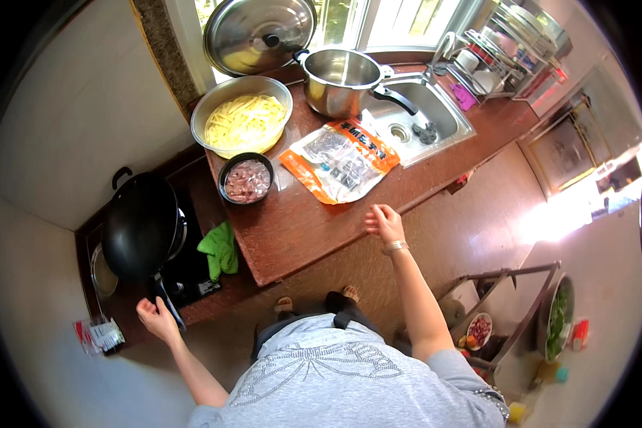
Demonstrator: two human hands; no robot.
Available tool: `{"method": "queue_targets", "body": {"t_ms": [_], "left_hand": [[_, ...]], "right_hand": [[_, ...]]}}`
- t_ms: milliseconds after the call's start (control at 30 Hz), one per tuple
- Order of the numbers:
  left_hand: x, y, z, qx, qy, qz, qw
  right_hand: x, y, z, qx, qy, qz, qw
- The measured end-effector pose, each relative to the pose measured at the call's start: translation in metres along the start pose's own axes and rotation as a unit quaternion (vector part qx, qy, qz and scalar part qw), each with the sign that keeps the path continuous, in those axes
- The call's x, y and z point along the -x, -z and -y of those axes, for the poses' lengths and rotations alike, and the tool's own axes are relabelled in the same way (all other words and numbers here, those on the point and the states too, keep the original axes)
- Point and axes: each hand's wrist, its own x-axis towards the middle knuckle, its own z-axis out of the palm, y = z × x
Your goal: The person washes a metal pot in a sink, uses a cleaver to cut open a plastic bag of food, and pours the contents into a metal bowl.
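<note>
My left hand [159,321] is loosely curled beside the long handle [167,299] of a black wok [142,227]. It appears empty, with the handle passing along its right side. The wok sits tilted on a black cooktop [190,267]. Near the counter's front edge hangs my right hand [386,223], fingers half bent and nothing in them, a bracelet at the wrist. Just beyond it lies an orange and clear printed food bag [342,160]. A black bowl [223,184] of raw meat pieces [247,181] stands near a plastic basin [198,125] of pale cut strips [246,120].
A steel pressure cooker pot [331,99] stands beside the sink [460,128], a large lid [259,37] behind it. A green cloth [219,250] lies by the cooktop. At right are a dish rack [487,64] and a shelf rack [529,315] with a basin of greens [559,318].
</note>
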Motion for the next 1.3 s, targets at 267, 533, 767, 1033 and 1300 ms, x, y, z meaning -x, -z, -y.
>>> {"method": "queue_targets", "body": {"t_ms": [267, 533, 767, 1033, 1300], "left_hand": [[0.137, -0.084, -0.249, 0.252, -0.088, 0.296, 0.917], [0.169, -0.222, -0.304, 0.407, 0.237, 0.423, 0.775], [0.159, -0.279, -0.316, 0.436, 0.253, 0.354, 0.788], [0.159, -0.254, -0.34, 0.457, 0.23, 0.43, 0.744], [0.163, -0.25, -0.366, 0.383, 0.16, 0.432, 0.8]], "right_hand": [[-0.098, -0.02, 0.003, -0.07, -0.165, 0.023, 0.984], [-0.098, 0.022, 0.007, -0.103, -0.157, 0.092, 0.978], [-0.099, 0.054, 0.016, 0.0, -0.125, 0.183, 0.975], [-0.121, 0.1, 0.053, 0.26, 0.056, 0.201, 0.943], [-0.199, 0.108, 0.058, 0.356, 0.289, 0.029, 0.888]]}}
